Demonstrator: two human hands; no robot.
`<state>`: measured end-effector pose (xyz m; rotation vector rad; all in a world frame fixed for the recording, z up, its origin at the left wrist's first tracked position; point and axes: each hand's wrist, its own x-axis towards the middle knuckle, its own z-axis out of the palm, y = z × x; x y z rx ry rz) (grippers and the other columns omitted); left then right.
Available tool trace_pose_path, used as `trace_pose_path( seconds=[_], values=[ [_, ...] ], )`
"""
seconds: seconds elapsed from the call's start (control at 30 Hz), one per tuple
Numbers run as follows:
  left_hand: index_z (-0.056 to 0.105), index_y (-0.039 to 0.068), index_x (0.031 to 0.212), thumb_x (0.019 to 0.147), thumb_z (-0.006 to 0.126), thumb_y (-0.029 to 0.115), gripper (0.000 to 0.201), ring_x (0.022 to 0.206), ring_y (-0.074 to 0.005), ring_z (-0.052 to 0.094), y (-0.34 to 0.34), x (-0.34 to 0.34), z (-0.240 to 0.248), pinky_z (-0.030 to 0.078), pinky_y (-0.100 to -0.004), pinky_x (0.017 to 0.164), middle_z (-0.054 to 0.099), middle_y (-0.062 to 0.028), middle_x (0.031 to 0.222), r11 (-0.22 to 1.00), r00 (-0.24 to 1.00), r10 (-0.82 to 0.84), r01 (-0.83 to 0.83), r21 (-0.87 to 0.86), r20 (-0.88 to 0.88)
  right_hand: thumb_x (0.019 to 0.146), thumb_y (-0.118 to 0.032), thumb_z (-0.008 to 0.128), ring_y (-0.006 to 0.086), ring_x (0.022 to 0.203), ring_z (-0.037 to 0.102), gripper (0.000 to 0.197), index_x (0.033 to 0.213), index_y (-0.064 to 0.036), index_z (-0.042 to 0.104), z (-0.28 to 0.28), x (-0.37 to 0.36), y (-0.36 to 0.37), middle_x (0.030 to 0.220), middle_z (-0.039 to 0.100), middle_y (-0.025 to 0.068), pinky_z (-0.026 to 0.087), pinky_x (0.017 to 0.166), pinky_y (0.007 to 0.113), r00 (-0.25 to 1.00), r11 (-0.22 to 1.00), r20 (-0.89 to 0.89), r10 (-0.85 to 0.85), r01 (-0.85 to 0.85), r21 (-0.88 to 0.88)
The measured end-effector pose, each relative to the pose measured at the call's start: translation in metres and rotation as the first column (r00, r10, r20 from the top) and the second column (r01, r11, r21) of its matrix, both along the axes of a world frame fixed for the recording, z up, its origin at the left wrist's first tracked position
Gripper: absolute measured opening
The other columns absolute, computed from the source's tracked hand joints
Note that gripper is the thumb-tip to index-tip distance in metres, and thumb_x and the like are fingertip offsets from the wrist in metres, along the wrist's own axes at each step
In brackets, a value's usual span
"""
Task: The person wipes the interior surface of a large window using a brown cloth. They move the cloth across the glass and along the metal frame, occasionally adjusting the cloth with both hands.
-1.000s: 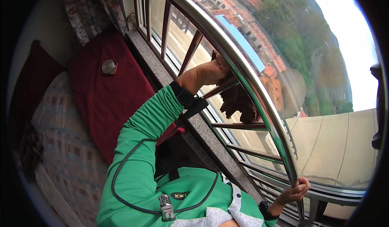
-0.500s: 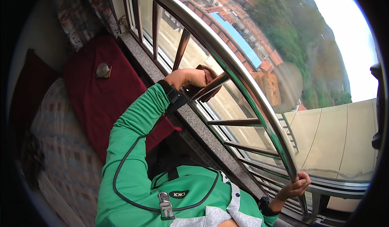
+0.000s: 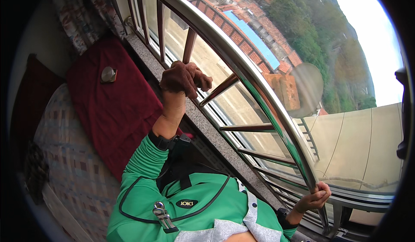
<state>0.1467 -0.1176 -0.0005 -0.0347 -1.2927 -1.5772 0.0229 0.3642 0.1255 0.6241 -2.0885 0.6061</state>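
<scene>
Left hand (image 3: 174, 103): holding bunched brown cloth (image 3: 179, 78) near the window bars (image 3: 189, 46); grip hidden by folds, finger spread cannot be told. Right hand (image 3: 313, 200): fingers (image 3: 321, 192) curled around metal rail (image 3: 257, 80).

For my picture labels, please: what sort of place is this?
Probably an upper-floor bedroom: what seems a plaid-covered bed, a metal railing, and rooftops lower down outside.

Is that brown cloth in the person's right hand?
No, the brown cloth is bunched at the left hand, while the right hand grips the shiny metal rail.
</scene>
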Motion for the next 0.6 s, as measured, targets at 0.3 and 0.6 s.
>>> trace_pose_path(
  seconds=[0.3, 0.6],
  values=[
    [0.063, 0.008, 0.125, 0.098, 0.063, 0.016, 0.028, 0.118, -0.0258, 0.061, 0.066, 0.025, -0.092, 0.050, -0.0370, 0.101, 0.065, -0.0117, 0.124, 0.848, 0.768, 0.157, 0.219, -0.484, 0.621, 0.105, -0.013, 0.035, 0.0202, 0.067, 0.055, 0.031, 0.094, 0.0025, 0.060, 0.002, 0.002, -0.003, 0.085, 0.062, 0.0121, 0.047, 0.060, 0.032, 1.000, 1.000, 0.012, 0.003, -0.003, 0.001],
    [0.068, 0.008, 0.096, 0.091, 0.056, 0.015, 0.016, 0.102, -0.0258, 0.067, 0.081, -0.096, -0.091, 0.052, -0.0379, 0.093, 0.067, -0.0109, 0.102, 0.343, 0.784, 0.295, 0.446, -0.827, 0.546, 0.103, -0.013, 0.037, 0.0215, 0.067, 0.057, 0.031, 0.090, 0.0026, 0.060, 0.004, 0.001, -0.004, 0.084, 0.063, 0.0126, 0.049, 0.061, 0.033, 1.000, 1.000, -0.020, 0.013, -0.013, 0.025]
  ],
)
